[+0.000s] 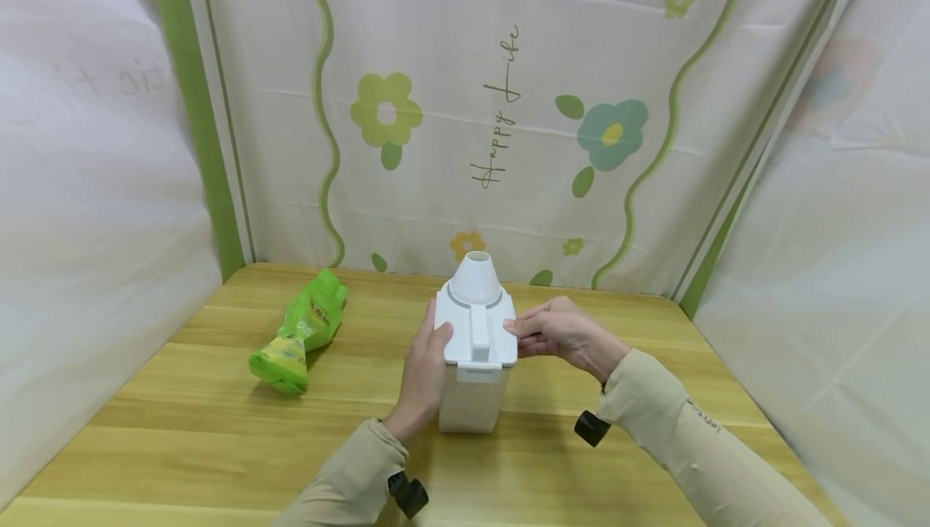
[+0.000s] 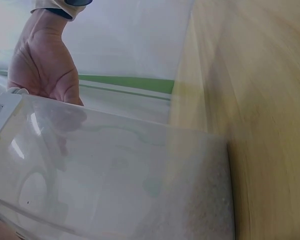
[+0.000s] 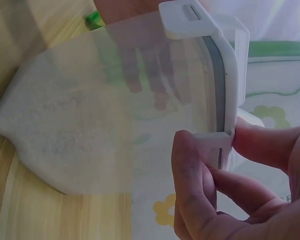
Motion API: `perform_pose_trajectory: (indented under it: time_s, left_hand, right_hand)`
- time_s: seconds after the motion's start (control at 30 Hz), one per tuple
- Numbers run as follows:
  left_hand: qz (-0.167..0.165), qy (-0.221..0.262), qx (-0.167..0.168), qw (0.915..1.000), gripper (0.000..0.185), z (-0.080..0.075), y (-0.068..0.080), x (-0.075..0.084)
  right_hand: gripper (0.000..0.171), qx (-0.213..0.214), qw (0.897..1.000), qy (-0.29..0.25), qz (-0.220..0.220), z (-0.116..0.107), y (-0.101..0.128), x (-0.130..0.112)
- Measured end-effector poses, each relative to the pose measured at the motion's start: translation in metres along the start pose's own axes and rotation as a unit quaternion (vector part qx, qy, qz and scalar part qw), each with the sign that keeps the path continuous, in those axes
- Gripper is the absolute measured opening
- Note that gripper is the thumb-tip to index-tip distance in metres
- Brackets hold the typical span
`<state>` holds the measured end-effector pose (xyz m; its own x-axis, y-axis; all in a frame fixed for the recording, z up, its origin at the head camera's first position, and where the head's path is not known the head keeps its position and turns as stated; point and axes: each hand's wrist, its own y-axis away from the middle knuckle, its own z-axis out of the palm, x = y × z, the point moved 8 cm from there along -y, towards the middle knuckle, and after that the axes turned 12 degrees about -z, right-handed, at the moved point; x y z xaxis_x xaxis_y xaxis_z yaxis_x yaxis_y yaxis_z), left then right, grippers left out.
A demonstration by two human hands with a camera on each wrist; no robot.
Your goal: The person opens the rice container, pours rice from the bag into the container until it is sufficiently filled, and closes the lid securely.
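A clear plastic storage container (image 1: 471, 406) stands upright on the table, pale grainy contents (image 3: 75, 120) at its bottom. Its white lid (image 1: 501, 341) carries a white cone (image 1: 475, 283), open at the top, and a raised handle (image 1: 479, 333). My left hand (image 1: 425, 370) holds the container's left side, thumb over the lid's edge; through the clear wall, its fingers (image 3: 132, 75) show against the far side. On the right, my right hand (image 1: 567, 335) pinches the lid's side clip (image 3: 212, 145) between thumb and curled fingers. Another clip (image 1: 479, 372) sits at the lid's front.
A green and yellow plastic bag (image 1: 316, 317), crumpled and narrowed in the middle, lies on the wooden table (image 1: 182, 406) to the left. White curtains with a flower print (image 1: 385, 111) enclose the table at the back and both sides.
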<state>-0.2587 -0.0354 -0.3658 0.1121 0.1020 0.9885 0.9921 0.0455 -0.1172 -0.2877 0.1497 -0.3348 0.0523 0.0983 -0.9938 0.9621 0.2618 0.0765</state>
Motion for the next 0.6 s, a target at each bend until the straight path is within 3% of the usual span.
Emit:
perform_pose_trajectory:
  time_s: [0.6]
  left_hand:
    - [-0.003, 0.003, 0.005, 1.0, 0.057, -0.0001, 0.0015, 0.0014]
  right_hand:
    - [0.028, 0.0, 1.0, -0.011, -0.01, 0.0007, 0.0024, 0.0008]
